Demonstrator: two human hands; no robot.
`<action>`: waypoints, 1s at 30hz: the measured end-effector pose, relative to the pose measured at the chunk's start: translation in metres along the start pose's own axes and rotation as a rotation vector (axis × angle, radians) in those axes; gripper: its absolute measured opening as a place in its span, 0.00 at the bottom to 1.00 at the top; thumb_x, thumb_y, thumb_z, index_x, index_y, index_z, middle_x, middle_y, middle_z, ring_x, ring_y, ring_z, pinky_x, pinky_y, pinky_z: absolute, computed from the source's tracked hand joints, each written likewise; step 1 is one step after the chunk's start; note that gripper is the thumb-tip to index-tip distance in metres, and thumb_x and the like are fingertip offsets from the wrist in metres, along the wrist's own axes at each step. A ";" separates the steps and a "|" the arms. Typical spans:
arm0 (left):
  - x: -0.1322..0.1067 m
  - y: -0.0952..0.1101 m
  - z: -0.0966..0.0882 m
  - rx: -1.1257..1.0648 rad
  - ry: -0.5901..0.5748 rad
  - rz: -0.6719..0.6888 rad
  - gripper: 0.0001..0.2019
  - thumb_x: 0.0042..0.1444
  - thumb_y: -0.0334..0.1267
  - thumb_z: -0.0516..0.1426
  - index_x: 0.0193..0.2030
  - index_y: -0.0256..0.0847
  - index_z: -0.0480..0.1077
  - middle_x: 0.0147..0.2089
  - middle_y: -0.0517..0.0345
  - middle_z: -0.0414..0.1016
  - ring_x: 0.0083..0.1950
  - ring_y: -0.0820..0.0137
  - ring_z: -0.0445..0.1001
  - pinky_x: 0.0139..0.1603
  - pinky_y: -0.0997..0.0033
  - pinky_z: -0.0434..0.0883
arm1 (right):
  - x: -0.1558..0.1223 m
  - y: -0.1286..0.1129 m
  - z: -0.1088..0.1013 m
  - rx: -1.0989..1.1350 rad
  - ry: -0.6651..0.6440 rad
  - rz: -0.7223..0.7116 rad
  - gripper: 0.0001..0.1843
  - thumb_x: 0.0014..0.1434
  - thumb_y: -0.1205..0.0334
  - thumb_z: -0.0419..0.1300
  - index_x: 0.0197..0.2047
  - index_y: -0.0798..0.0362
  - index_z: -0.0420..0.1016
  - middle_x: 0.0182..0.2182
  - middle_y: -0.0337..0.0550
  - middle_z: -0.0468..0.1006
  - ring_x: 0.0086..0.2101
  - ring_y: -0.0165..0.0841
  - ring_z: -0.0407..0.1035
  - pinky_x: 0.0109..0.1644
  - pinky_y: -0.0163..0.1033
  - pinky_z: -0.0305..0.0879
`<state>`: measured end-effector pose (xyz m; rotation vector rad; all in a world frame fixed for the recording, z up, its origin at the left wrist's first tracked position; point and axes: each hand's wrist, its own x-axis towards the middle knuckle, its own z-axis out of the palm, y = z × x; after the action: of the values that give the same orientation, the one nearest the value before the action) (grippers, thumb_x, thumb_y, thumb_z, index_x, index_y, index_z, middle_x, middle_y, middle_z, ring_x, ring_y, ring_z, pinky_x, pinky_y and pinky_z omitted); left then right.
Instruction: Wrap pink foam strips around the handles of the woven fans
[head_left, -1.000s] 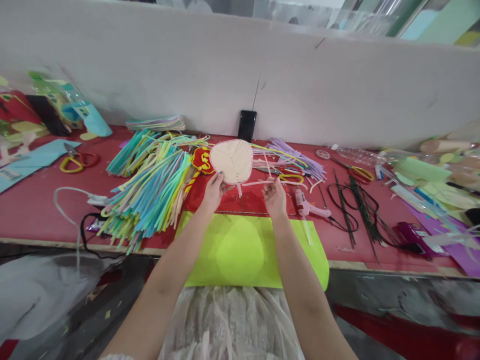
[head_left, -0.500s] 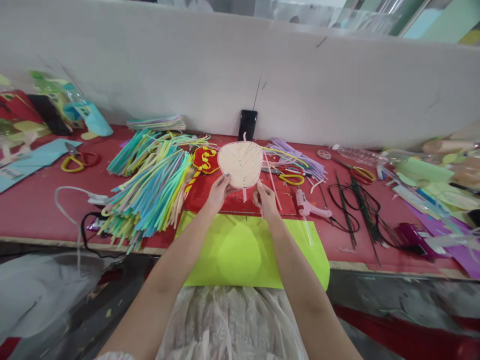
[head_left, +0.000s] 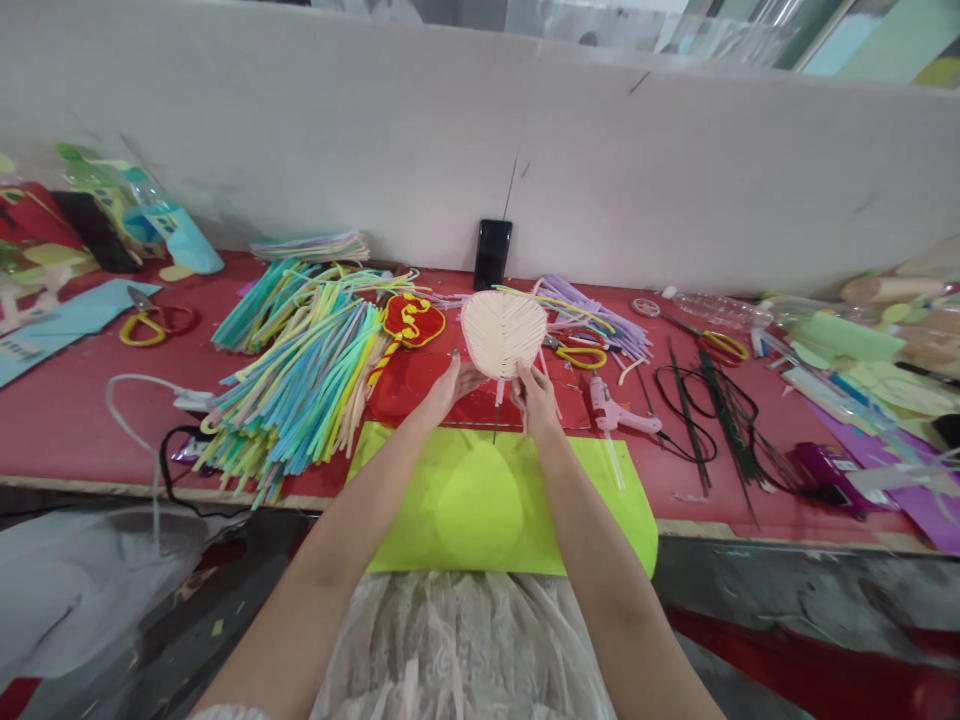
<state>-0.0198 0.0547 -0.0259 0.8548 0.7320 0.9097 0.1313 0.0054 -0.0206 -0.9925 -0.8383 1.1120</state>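
Note:
I hold a cream woven leaf-shaped piece (head_left: pixel 503 331) upright over the red table (head_left: pixel 67 410). My left hand (head_left: pixel 455 385) grips its lower left edge. My right hand (head_left: pixel 535 396) pinches its lower right edge by the pink stem and loose pink strips hanging down. Below my hands lies a lime green sheet (head_left: pixel 495 500) with a leaf-shaped patch on it. A red and yellow ornament (head_left: pixel 411 320) lies just left of the piece.
A big pile of pastel strips (head_left: pixel 300 370) fills the left. Yellow scissors (head_left: pixel 581 355), a pink glue gun (head_left: pixel 619 410), dark wires (head_left: pixel 712 410) and purple strips (head_left: pixel 592 310) lie right. A black phone (head_left: pixel 493 253) leans on the white wall. Scissors (head_left: pixel 154 322) lie far left.
The woven piece has shifted right and turned slightly. My right hand moved in from the loose pink strip to the piece's lower right edge; my left hand followed rightward.

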 end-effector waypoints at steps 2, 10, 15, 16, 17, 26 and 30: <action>0.000 -0.002 0.000 0.014 0.008 -0.006 0.27 0.57 0.57 0.43 0.35 0.37 0.73 0.38 0.46 0.78 0.46 0.63 0.74 0.56 0.62 0.63 | 0.002 0.002 -0.001 0.014 0.020 0.016 0.21 0.48 0.45 0.60 0.20 0.52 0.59 0.12 0.28 0.58 0.10 0.19 0.45 0.11 0.30 0.36; -0.002 -0.004 -0.004 0.000 -0.137 -0.071 0.23 0.56 0.55 0.48 0.38 0.37 0.74 0.40 0.46 0.77 0.44 0.65 0.75 0.53 0.64 0.65 | 0.005 0.005 -0.004 0.050 0.058 0.043 0.22 0.47 0.45 0.61 0.20 0.52 0.57 0.12 0.28 0.57 0.10 0.18 0.44 0.11 0.29 0.37; -0.007 -0.002 -0.004 0.026 -0.195 -0.175 0.23 0.58 0.54 0.46 0.43 0.39 0.72 0.43 0.45 0.76 0.43 0.64 0.76 0.52 0.61 0.67 | 0.004 0.002 -0.003 0.086 0.052 0.046 0.21 0.47 0.46 0.62 0.21 0.52 0.58 0.13 0.28 0.58 0.10 0.18 0.44 0.11 0.29 0.37; -0.008 -0.001 -0.003 0.022 -0.191 -0.181 0.23 0.58 0.54 0.46 0.44 0.39 0.72 0.44 0.44 0.76 0.43 0.64 0.76 0.52 0.61 0.67 | 0.004 0.002 -0.003 0.090 0.050 0.041 0.21 0.48 0.47 0.62 0.21 0.52 0.58 0.13 0.28 0.58 0.10 0.18 0.44 0.11 0.29 0.37; -0.008 0.000 -0.002 0.013 -0.186 -0.184 0.23 0.57 0.54 0.46 0.43 0.38 0.72 0.44 0.44 0.76 0.42 0.63 0.76 0.51 0.60 0.68 | 0.004 0.002 -0.003 0.092 0.050 0.039 0.21 0.48 0.47 0.62 0.21 0.52 0.58 0.13 0.28 0.58 0.10 0.18 0.44 0.11 0.29 0.37; -0.012 0.011 -0.002 -0.038 -0.131 -0.132 0.25 0.55 0.58 0.46 0.45 0.41 0.69 0.48 0.45 0.73 0.41 0.61 0.75 0.39 0.55 0.74 | 0.005 0.004 -0.003 0.076 0.055 0.022 0.22 0.48 0.45 0.60 0.21 0.52 0.58 0.13 0.27 0.57 0.10 0.18 0.44 0.11 0.29 0.38; -0.007 0.005 -0.004 -0.018 -0.040 -0.120 0.22 0.54 0.56 0.49 0.42 0.39 0.71 0.47 0.45 0.74 0.42 0.63 0.75 0.42 0.60 0.73 | 0.004 0.004 -0.004 0.060 0.059 0.030 0.21 0.48 0.45 0.60 0.21 0.52 0.58 0.13 0.28 0.57 0.10 0.18 0.45 0.11 0.28 0.38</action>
<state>-0.0278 0.0512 -0.0221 0.8028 0.7314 0.7885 0.1344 0.0093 -0.0252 -0.9860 -0.7413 1.1220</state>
